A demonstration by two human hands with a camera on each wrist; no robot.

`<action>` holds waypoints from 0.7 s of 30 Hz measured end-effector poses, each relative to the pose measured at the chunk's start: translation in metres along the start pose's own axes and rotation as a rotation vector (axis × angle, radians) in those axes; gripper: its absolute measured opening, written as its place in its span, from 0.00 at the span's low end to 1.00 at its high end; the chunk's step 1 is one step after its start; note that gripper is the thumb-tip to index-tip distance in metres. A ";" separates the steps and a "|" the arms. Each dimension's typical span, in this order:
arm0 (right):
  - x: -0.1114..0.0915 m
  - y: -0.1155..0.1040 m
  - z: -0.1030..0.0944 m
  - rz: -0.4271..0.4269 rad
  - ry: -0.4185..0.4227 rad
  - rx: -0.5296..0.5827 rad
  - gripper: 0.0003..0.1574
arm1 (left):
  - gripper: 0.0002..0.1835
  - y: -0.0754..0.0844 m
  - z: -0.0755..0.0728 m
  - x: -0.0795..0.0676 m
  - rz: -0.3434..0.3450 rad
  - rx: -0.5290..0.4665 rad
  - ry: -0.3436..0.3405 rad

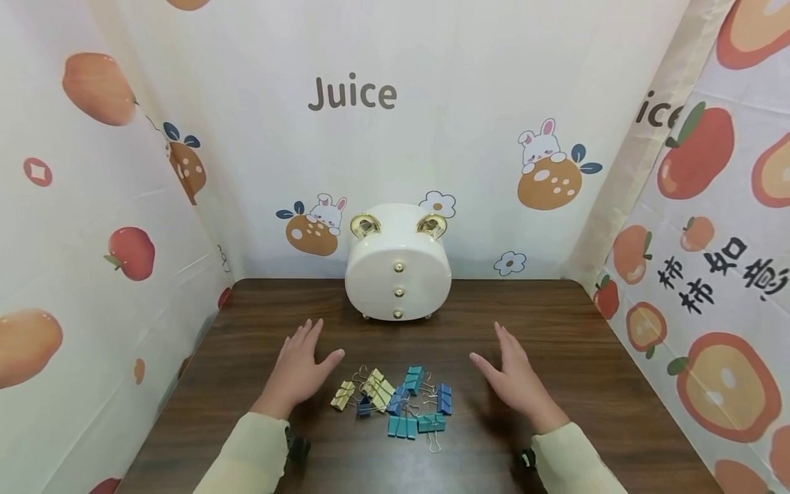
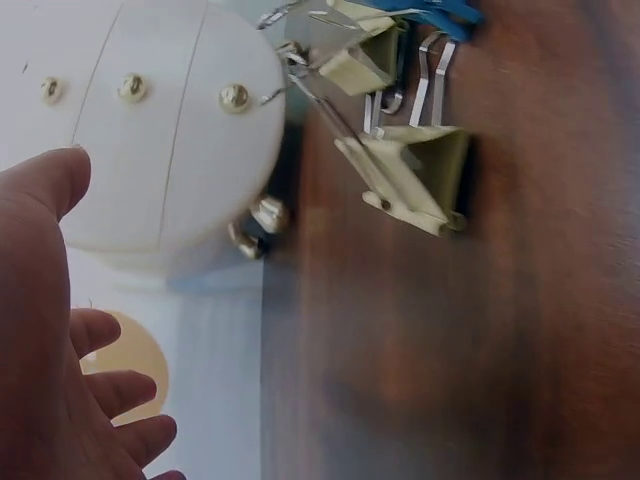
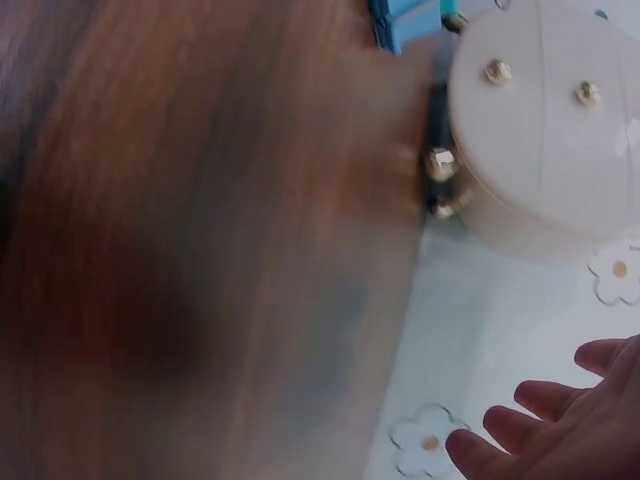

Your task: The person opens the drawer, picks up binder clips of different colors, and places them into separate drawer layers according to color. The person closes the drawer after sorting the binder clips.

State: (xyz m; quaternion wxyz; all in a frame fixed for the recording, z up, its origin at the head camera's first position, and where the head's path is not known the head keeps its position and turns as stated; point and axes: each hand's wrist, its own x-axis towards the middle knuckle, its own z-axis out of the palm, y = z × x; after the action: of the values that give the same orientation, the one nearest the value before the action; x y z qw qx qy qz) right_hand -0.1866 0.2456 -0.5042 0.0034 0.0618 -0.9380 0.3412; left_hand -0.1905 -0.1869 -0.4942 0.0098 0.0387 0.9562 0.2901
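Note:
My left hand [image 1: 299,367] hovers over the table's left half, fingers extended and thumb apart, holding nothing. Mirroring it on the right, my right hand [image 1: 515,377] has straight fingers and is also bare. Between them lies a loose group of binder clips: a yellow binder clip [image 1: 343,396] nearest my left hand, a larger yellow binder clip [image 1: 378,391], a teal binder clip [image 1: 402,427] at the front and a blue binder clip [image 1: 444,399] nearest my right hand. Behind them stands a white rounded drawer box [image 1: 398,285] with gold knobs and gold ears.
The dark wooden table [image 1: 247,439] meets a printed white curtain [image 1: 469,89] at its back edge. More patterned cloth hangs along the left and right sides. The box stands close to the back curtain on small gold feet.

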 end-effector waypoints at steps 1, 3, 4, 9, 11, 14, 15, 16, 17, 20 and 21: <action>0.002 0.000 0.003 0.008 -0.016 0.019 0.64 | 0.58 0.003 0.000 0.003 -0.001 -0.012 -0.006; 0.005 0.001 0.009 0.028 -0.054 0.054 0.65 | 0.57 0.011 0.000 0.010 -0.006 -0.046 -0.019; 0.007 0.001 0.012 0.041 -0.073 0.070 0.66 | 0.57 0.015 0.001 0.013 -0.008 -0.061 -0.026; 0.017 -0.002 0.024 0.085 -0.144 0.144 0.67 | 0.54 0.038 0.006 0.025 -0.023 -0.150 -0.056; 0.022 -0.005 0.028 0.097 -0.163 0.169 0.66 | 0.52 0.047 0.006 0.030 -0.013 -0.176 -0.062; 0.029 -0.010 0.034 0.119 -0.192 0.201 0.63 | 0.50 0.059 0.003 0.037 0.025 -0.184 -0.049; 0.031 -0.012 0.036 0.125 -0.203 0.205 0.62 | 0.49 0.063 0.001 0.039 0.044 -0.184 -0.039; 0.033 -0.013 0.038 0.130 -0.213 0.209 0.62 | 0.48 0.067 -0.002 0.042 0.061 -0.184 -0.026; 0.036 -0.015 0.040 0.132 -0.223 0.217 0.61 | 0.48 0.071 -0.005 0.044 0.077 -0.181 -0.009; 0.042 -0.023 0.045 0.148 -0.241 0.237 0.60 | 0.46 0.080 -0.016 0.052 0.116 -0.166 0.058; 0.045 -0.025 0.047 0.144 -0.245 0.241 0.60 | 0.45 0.083 -0.020 0.054 0.124 -0.162 0.087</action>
State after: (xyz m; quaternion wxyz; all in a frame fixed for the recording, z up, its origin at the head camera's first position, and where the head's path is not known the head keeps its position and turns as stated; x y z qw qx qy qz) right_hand -0.2265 0.1911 -0.5219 -0.1427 0.0355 -0.8857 0.4404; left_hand -0.2396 -0.1247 -0.4311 -0.0465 0.0843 0.9249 0.3677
